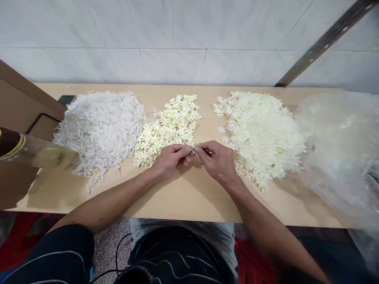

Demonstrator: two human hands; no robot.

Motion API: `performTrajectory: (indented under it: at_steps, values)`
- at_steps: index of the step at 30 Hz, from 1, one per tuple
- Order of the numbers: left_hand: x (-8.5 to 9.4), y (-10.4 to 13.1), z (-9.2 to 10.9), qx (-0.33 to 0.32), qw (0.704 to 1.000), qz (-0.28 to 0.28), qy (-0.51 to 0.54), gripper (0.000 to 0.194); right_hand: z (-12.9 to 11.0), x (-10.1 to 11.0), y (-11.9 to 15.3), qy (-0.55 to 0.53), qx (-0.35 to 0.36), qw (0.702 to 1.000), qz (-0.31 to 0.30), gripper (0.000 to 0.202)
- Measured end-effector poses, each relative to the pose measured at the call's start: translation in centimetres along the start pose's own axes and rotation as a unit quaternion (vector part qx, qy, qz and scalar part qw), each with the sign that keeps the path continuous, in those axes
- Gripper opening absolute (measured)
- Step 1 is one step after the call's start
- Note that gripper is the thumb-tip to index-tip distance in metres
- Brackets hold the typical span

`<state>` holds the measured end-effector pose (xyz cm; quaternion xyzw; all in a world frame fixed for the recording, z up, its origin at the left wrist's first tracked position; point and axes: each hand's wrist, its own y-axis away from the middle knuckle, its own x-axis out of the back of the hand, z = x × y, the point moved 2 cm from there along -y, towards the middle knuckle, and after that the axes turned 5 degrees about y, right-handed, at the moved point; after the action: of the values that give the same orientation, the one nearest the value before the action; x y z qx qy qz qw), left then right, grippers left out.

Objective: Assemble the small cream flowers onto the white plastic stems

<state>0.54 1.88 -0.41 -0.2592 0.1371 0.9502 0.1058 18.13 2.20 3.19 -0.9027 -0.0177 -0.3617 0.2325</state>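
My left hand (174, 158) and my right hand (215, 159) meet at the middle of the wooden table (183, 197), fingertips pinched together. A tiny pale piece shows between them, too small to make out. Just beyond my left hand spreads a heap of small yellow-centred white flowers (168, 128). To the right of my right hand lies a larger pile of pale cream petals or blossoms (263, 134). On the left is a mound of thin white strands (102, 126).
A clear bottle-like container (44, 152) and a cardboard box (26, 102) stand at the left. Clear plastic bags (343, 146) cover the right end. Behind the table is a tiled wall (189, 63), with a metal bar (322, 43) slanting at the right.
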Motion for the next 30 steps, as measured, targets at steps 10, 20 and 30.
performTrajectory:
  at_steps: [10,20,30]
  values:
    - [-0.24,0.17,0.04,-0.005,1.0,0.02,0.001,0.035,0.29,-0.58,0.17,0.032,0.017,0.999,0.021,0.016]
    - [-0.36,0.14,0.26,-0.006,1.0,0.026,-0.017,0.037,0.39,-0.94,0.25,-0.015,-0.066,0.998,0.004,0.017]
    - [-0.3,0.09,0.4,-0.015,0.999,0.041,-0.025,0.031,0.24,-0.25,-0.4,-0.194,-0.218,0.955,-0.059,0.023]
